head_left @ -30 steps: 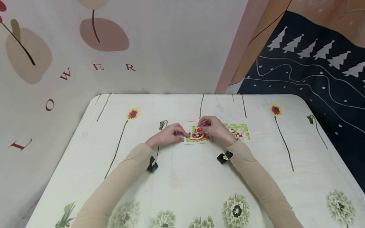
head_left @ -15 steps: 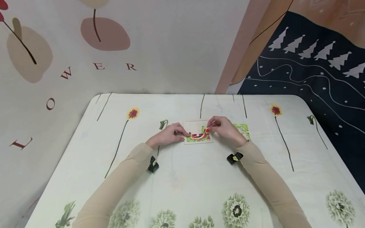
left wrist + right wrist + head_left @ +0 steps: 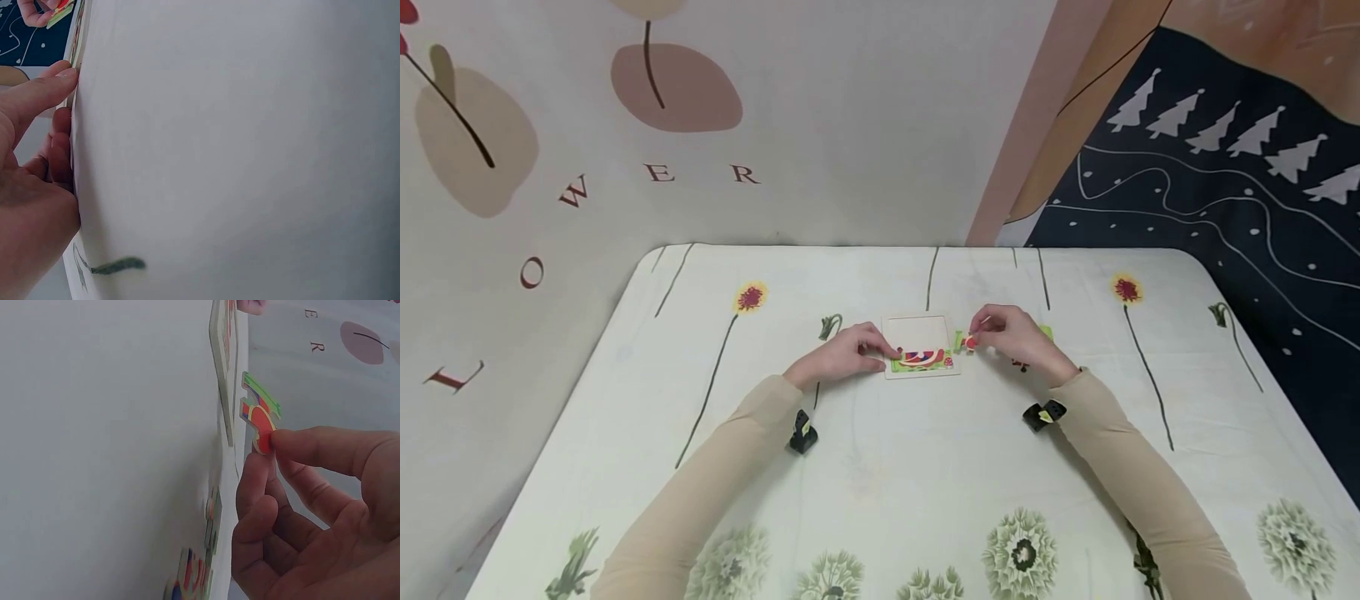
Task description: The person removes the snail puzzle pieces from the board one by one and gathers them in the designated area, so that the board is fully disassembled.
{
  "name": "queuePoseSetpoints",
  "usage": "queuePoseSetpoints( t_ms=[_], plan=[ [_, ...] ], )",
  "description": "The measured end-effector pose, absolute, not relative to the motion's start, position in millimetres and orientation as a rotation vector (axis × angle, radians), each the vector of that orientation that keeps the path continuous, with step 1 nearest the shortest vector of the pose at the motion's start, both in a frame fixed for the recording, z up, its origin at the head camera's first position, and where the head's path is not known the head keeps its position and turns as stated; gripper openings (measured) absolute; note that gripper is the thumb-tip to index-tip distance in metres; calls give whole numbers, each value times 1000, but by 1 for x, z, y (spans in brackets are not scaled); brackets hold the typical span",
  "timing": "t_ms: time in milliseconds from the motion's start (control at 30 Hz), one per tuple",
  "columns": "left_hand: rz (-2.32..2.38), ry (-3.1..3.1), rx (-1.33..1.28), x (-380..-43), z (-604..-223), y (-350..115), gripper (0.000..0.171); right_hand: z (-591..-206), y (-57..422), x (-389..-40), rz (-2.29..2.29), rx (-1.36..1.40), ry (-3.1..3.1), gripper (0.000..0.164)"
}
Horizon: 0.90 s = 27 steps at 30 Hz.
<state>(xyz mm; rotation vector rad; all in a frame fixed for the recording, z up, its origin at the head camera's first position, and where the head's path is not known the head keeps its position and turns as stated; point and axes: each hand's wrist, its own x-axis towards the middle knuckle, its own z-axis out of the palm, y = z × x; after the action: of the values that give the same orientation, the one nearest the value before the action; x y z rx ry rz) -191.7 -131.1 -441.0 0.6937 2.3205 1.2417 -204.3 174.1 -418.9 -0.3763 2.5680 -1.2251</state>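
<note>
A pale puzzle tray [image 3: 921, 331] lies at mid-table in the head view. Joined puzzle pieces [image 3: 927, 360] with a red, white and blue picture fill its lower part; the upper part is bare. My left hand [image 3: 842, 354] rests at the tray's left edge, index finger touching its rim and thumb close by. To the right of the tray, my right hand [image 3: 1017, 337] pinches a red and green puzzle piece [image 3: 260, 419] between thumb and fingers, above the table. Whether that is one piece or joined ones, I cannot tell.
Loose puzzle pieces [image 3: 194, 572] lie beneath and beyond my right hand, mostly hidden by it in the head view. A white flower-print cloth [image 3: 880, 467] covers the table. A printed wall hanging [image 3: 865, 125] stands behind the far edge.
My right hand has lifted the red and green piece out of the tray's upper part and carried it rightward, past the rim. My left hand has stayed in place.
</note>
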Motion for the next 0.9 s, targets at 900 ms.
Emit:
queuePoseSetpoints(
  t_ms=[900],
  plan=[
    [1237, 2315, 684, -193, -441, -131, 23, -414, 205, -203, -1064, -406, 2571, 9]
  ],
)
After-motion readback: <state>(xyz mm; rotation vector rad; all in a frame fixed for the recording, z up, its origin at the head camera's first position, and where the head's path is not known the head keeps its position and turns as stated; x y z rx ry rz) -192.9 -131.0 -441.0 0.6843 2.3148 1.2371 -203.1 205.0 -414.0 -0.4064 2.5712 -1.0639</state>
